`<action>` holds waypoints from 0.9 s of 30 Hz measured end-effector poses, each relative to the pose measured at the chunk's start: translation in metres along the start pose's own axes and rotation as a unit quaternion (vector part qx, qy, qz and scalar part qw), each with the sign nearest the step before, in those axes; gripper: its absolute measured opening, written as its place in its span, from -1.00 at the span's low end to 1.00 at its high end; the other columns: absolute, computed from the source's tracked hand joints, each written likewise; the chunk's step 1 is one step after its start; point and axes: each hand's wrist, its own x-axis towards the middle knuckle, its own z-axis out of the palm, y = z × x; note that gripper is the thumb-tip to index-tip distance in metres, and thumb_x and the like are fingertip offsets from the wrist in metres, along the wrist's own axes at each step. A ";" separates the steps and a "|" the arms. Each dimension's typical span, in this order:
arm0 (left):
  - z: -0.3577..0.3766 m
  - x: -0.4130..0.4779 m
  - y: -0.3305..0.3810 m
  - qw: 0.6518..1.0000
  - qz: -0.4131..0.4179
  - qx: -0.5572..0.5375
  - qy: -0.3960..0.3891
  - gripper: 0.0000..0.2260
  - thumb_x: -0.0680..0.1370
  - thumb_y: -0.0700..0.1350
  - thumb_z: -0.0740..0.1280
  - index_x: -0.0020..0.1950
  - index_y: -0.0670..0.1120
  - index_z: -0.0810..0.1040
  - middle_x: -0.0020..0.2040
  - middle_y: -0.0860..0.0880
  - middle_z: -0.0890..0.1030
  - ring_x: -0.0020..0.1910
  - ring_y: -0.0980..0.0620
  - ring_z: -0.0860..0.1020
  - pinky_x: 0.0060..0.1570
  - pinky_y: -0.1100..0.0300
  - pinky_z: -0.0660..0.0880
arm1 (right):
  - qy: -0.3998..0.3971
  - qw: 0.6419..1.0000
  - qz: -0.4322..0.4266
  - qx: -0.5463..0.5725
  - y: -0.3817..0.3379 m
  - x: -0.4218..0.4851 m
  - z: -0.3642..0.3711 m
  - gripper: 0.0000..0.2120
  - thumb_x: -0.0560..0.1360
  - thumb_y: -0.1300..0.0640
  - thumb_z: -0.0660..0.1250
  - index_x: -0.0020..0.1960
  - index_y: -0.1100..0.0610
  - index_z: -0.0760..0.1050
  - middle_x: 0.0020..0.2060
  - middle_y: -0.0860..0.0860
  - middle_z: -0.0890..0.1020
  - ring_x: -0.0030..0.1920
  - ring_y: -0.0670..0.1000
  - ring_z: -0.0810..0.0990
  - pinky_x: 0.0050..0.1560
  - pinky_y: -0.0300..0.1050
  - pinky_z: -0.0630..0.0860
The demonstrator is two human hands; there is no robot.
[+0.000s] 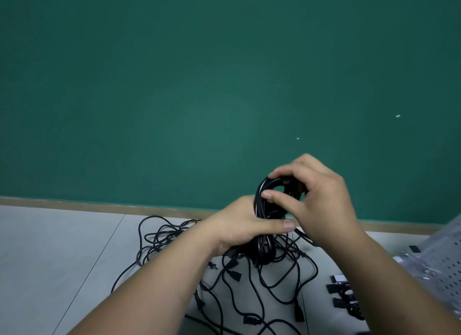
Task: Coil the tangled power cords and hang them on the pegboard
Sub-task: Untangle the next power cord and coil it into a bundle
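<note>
Lower centre of the frame: my left hand point(245, 224) grips a part-wound black coil point(264, 247) while my right hand point(321, 200) pinches its top loop. Below, most cords point(249, 287) lie tangled on the floor. I see nothing hung on the pegboard point(446, 267) at lower right.

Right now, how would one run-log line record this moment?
step: coiling | left hand: grips coiled cord | right hand: pinches its top loop | tangled cords: on floor | pegboard: at right
</note>
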 end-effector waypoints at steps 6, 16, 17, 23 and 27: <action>0.003 0.004 -0.002 0.998 -0.017 -0.052 0.033 -0.85 0.62 -0.22 0.41 -0.12 -0.07 0.53 -0.28 0.00 0.49 -0.30 0.04 0.46 -0.27 0.20 0.45 | 0.018 0.993 0.114 -0.011 0.008 0.001 -0.001 -0.69 0.45 -0.11 0.59 0.10 -0.14 0.55 0.02 -0.17 0.52 0.01 -0.16 0.55 0.00 -0.28 0.46; -0.013 0.008 -0.005 0.972 0.007 -0.227 0.062 -0.73 0.59 -0.11 0.46 0.14 -0.12 0.41 -0.24 -0.01 0.40 -0.35 0.05 0.38 -0.38 0.21 0.42 | -0.133 0.906 0.283 0.285 0.020 -0.002 -0.015 -0.84 0.70 0.16 0.32 0.12 0.16 0.67 -0.14 0.07 0.73 -0.19 0.06 0.68 -0.08 -0.02 0.70; -0.015 0.008 -0.005 0.972 0.012 -0.225 0.064 -0.75 0.60 -0.12 0.45 0.12 -0.12 0.41 -0.24 -0.01 0.38 -0.35 0.05 0.38 -0.38 0.21 0.42 | -0.099 0.911 0.278 0.289 0.017 -0.001 -0.015 -0.84 0.70 0.17 0.33 0.13 0.14 0.69 -0.14 0.07 0.72 -0.22 0.05 0.68 -0.14 -0.06 0.69; -0.008 0.006 -0.006 0.986 0.026 -0.160 0.047 -0.76 0.68 -0.17 0.37 -0.17 -0.09 0.44 -0.26 -0.06 0.39 -0.28 0.00 0.41 -0.25 0.17 0.44 | 0.024 0.917 0.265 0.297 0.005 0.000 0.004 -0.87 0.66 0.15 0.40 0.12 0.08 0.73 -0.19 0.06 0.71 -0.28 0.07 0.73 -0.15 -0.06 0.72; -0.004 0.006 -0.010 0.985 0.013 -0.140 0.100 -0.88 0.61 -0.11 0.47 -0.05 -0.12 0.61 -0.17 -0.11 0.61 -0.10 -0.05 0.61 0.03 -0.03 0.57 | 0.044 0.937 0.274 0.214 0.008 -0.005 0.013 -0.93 0.61 0.02 0.48 0.04 -0.04 0.75 -0.25 -0.01 0.73 -0.17 0.10 0.74 -0.02 0.11 0.72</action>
